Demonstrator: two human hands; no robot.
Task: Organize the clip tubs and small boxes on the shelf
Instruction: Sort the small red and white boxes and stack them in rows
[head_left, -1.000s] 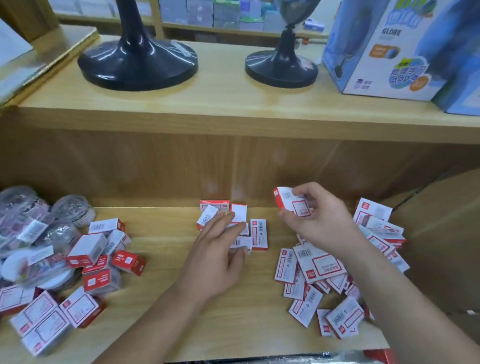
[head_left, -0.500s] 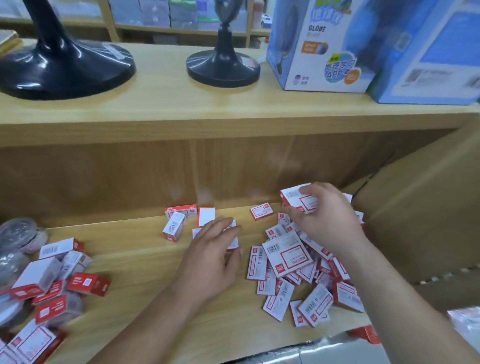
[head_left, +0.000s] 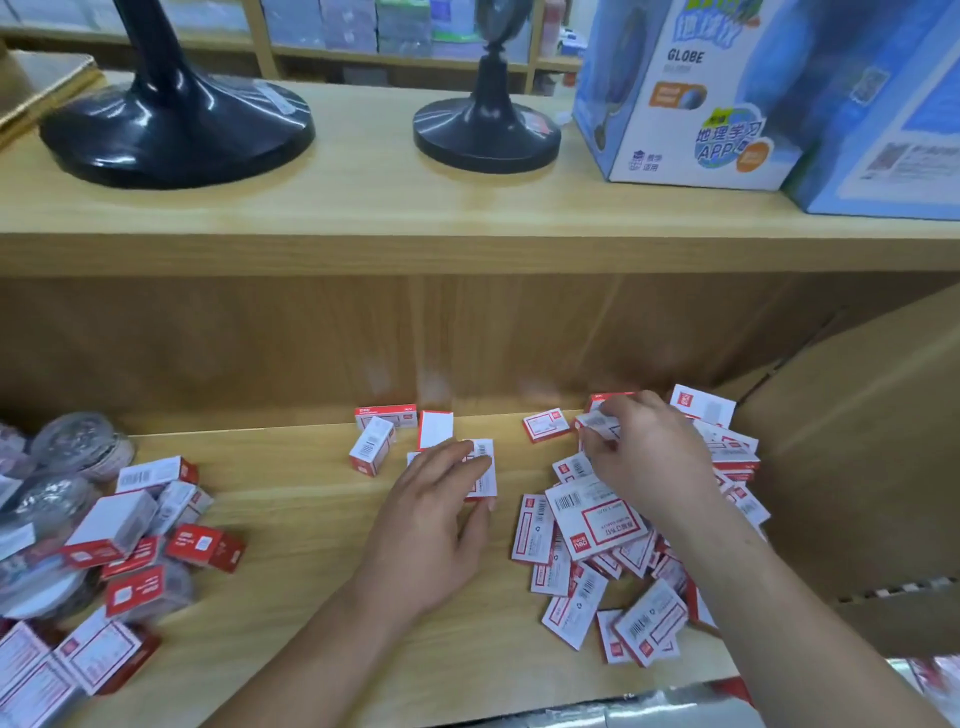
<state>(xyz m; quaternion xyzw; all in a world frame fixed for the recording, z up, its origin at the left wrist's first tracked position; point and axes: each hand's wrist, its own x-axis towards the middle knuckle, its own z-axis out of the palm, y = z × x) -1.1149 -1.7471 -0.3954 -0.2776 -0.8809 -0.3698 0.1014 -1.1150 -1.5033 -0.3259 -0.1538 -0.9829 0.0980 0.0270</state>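
red-and-white barcoded small boxes (head_left: 597, 514), one between fingertips of right hand (head_left: 649, 460), left hand (head_left: 434, 525) flat atop another

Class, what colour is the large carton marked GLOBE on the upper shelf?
The large GLOBE carton is mainly blue and white, clearest in the head view.

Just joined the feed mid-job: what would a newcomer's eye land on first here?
The heap of red-and-white small boxes on the lower shelf, right side, where the right hand pinches one box near the back. The left hand rests on boxes mid-shelf, with clear clip tubs far left. Two black stands and a blue globe carton stand above.
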